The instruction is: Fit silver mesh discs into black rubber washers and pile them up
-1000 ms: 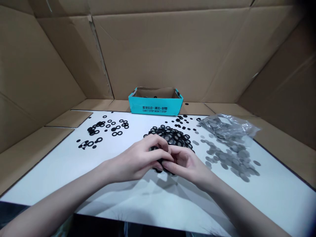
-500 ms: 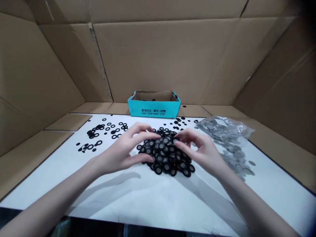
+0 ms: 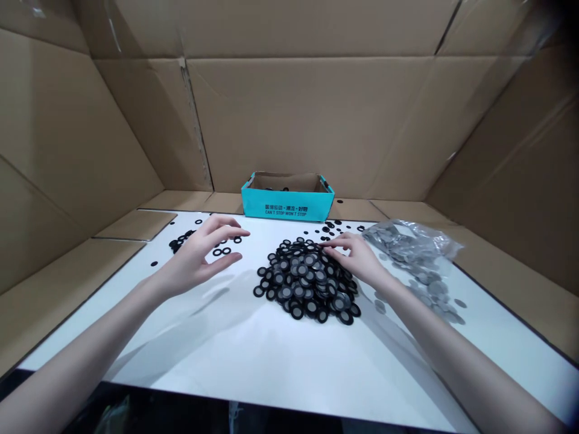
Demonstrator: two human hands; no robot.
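A heap of black rings with grey centres [image 3: 301, 277] lies mid-table. My left hand [image 3: 203, 250] hovers left of the heap, fingers apart and holding nothing, near some loose black rings [image 3: 218, 252]. At the heap's upper right edge is my right hand [image 3: 355, 254], its thumb and fingertips close together on or just over the pieces. Whatever is between those fingertips is too small to make out.
A turquoise open box [image 3: 287, 206] with a few black pieces inside stands at the back. To the right, a clear plastic bag [image 3: 411, 241] spills grey discs [image 3: 432, 289]. Cardboard walls [image 3: 307, 120] enclose the white table [image 3: 253, 361].
My left hand has moved away from the heap to the left. My right hand has shifted slightly to the heap's upper right edge. The view has tilted a little.
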